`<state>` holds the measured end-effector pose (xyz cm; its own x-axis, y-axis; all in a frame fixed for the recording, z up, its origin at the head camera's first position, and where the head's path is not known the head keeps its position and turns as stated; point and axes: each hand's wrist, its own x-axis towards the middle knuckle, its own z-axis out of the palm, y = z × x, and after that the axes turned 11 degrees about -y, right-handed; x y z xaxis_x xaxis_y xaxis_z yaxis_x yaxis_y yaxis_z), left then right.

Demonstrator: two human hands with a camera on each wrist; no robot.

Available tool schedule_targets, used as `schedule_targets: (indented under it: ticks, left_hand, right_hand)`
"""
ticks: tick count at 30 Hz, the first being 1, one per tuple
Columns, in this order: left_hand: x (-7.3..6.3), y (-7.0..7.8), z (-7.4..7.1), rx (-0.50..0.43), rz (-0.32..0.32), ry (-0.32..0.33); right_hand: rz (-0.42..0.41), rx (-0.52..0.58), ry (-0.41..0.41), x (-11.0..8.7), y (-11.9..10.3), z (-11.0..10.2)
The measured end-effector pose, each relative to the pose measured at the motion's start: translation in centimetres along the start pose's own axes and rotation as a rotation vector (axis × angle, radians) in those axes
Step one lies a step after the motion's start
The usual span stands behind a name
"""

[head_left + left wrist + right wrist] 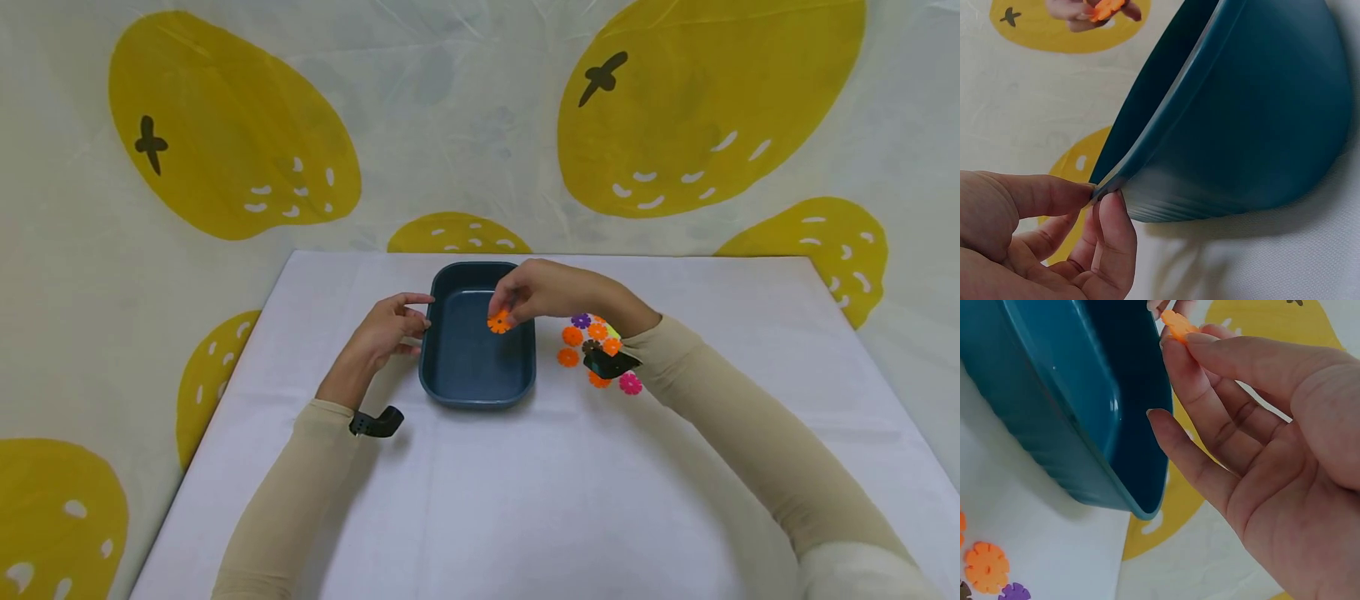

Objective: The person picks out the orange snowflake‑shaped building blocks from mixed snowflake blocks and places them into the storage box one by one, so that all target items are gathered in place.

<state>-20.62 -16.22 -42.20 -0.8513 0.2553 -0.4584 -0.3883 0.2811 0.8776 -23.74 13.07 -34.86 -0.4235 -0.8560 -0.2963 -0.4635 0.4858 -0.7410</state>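
A dark blue rectangular tub with rounded corners stands on the white table. At its left side, my left hand pinches the rim between thumb and fingertips, as the left wrist view shows at the rim's corner. Above the tub's right half, my right hand holds an orange notched plastic disc between thumb and fingers. In the right wrist view that disc is seen at a slant, with the other fingers spread loosely below it.
Right of the tub lies a loose group of notched discs: several orange ones, a purple one, a pink one and a dark one. My right wrist partly covers them. A cloth with yellow fruit shapes hangs behind the table.
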Motion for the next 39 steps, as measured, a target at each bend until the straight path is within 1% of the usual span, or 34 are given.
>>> schedule_targets:
  ticks: [10, 18, 27, 33, 39]
  left_hand:
    - [0.0, 0.0, 0.0, -0.001, 0.002, 0.001]
    - [0.0, 0.0, 0.0, 0.000, -0.003, 0.001]
    - [-0.1, 0.2, 0.0, -0.005, 0.009, -0.010]
    - [0.0, 0.2, 0.0, -0.004, 0.003, -0.006]
    - [-0.1, 0.2, -0.1, 0.000, 0.003, -0.008]
  right_hand:
    - [-0.002, -0.001, -0.080, 2.2, -0.2, -0.1]
    - [0.013, -0.022, -0.141, 3.7, -1.0, -0.3]
    - [0.030, -0.104, -0.222, 5.2, -1.3, -0.6]
    - [0.019, -0.153, -0.286, 6.3, -1.5, -0.4]
    - [0.014, -0.172, -0.334, 7.4, -1.7, -0.1]
